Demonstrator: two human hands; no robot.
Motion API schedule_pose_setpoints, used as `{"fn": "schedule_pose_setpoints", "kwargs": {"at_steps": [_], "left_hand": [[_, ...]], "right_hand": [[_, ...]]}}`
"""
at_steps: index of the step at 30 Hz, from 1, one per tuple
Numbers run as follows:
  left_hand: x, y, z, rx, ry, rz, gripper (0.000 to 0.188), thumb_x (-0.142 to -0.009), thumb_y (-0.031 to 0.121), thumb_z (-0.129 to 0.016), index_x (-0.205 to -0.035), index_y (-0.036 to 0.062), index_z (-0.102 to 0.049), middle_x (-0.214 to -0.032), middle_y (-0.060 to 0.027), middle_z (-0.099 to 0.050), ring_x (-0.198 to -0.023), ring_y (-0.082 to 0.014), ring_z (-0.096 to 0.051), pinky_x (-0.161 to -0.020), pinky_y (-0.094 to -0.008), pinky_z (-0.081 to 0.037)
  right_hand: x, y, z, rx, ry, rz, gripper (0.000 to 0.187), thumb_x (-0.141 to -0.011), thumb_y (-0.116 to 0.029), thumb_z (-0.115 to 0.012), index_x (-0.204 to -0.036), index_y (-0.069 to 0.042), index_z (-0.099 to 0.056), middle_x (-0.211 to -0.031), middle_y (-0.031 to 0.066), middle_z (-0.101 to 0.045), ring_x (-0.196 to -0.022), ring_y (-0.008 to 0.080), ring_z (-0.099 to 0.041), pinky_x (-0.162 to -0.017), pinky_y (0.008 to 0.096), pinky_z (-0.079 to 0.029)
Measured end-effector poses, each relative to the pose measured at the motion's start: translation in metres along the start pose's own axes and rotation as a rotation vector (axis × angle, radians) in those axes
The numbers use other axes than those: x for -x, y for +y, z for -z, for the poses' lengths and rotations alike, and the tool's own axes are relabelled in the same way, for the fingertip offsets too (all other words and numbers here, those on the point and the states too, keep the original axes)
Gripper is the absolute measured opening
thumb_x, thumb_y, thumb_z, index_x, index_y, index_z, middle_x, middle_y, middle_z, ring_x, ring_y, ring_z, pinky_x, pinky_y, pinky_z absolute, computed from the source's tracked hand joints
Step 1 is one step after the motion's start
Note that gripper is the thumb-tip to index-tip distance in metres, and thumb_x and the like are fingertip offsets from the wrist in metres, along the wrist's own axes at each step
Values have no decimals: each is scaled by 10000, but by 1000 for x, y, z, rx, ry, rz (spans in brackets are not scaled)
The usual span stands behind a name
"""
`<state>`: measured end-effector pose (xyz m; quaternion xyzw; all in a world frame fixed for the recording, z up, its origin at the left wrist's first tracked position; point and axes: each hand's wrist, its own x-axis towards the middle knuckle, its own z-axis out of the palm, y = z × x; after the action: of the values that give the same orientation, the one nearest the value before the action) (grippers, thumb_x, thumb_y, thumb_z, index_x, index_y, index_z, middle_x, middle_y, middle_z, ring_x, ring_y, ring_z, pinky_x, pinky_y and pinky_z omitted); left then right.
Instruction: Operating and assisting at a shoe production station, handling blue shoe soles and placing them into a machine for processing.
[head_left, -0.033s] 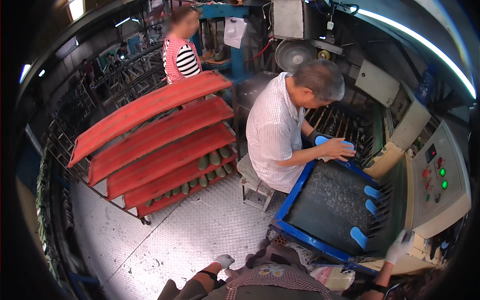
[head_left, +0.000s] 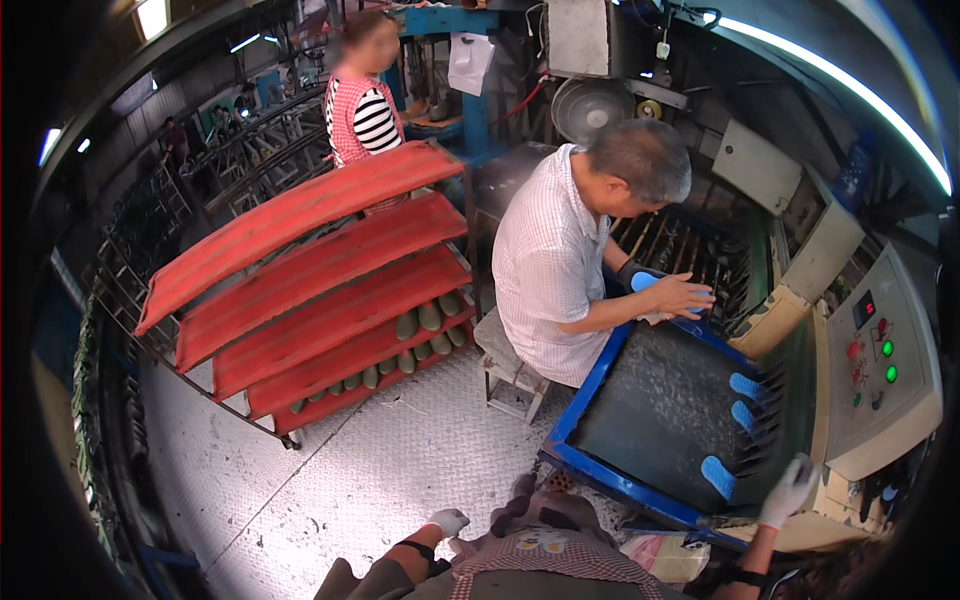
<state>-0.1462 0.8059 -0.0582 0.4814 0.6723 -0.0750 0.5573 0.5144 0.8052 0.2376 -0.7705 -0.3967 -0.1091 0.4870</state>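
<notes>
My left hand [head_left: 449, 521], in a pale glove, rests low beside my knee, its fingers loosely extended and nothing seen in them. My right hand [head_left: 790, 491], also gloved, is raised at the near right corner of the machine bed, fingers loosely apart and apparently holding nothing. Left of it, on the dark belt [head_left: 645, 410], lies a blue insole [head_left: 717, 478]. Farther along the same edge are a second blue insole [head_left: 742, 415] and a third blue insole [head_left: 744, 384], close to a row of thin dark prongs [head_left: 768, 392].
A seated co-worker [head_left: 550, 260] handles another blue insole [head_left: 643, 281] at the far end. The control panel [head_left: 878, 365] with lit green buttons rises at right. A red shelf rack [head_left: 330, 290] holding dark green shoe-shaped pieces stands at left; another person [head_left: 365, 115] is behind it.
My right hand has shifted slightly left and up. The co-worker's hand over the insole has moved a little. My left hand and the insoles on the belt stay put.
</notes>
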Motion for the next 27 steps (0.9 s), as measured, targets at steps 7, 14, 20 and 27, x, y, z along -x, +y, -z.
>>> {"fn": "schedule_pose_setpoints", "kwargs": {"at_steps": [7,14,20,27], "left_hand": [[-19,15,59,274,161,21,436,-901,416,-592,-1167,86,-694,-969,-119,-735,-821,-213,-711,-820,-369,-541],[5,-11,123,521,360,186,415,-898,365,-612,-1123,26,-693,-955,-125,-732,-770,-198,-713,-764,-336,-555],[6,-73,120,633,382,338,425,-888,365,-617,-1148,37,-694,-977,-132,-734,-782,-196,-718,-782,-339,-554],[-13,-95,248,526,428,312,408,-868,370,-663,-1116,48,-697,-995,-127,-735,-837,-218,-714,-806,-358,-546]], "right_hand": [[100,-108,-207,-35,-756,-37,215,-886,-167,-659,-1043,-20,-640,-957,122,-647,-900,252,-634,-820,362,-507],[136,-163,-342,285,-1411,214,364,-881,-404,-590,-1064,-110,-701,-1061,207,-690,-1041,385,-643,-916,445,-500],[133,-202,-419,485,-1799,309,446,-882,-442,-595,-1145,-97,-699,-1095,151,-716,-1033,304,-681,-909,390,-523],[150,-195,-459,428,-1791,-306,363,-931,-338,-589,-1025,-2,-688,-908,99,-714,-794,211,-695,-729,325,-566]]}}
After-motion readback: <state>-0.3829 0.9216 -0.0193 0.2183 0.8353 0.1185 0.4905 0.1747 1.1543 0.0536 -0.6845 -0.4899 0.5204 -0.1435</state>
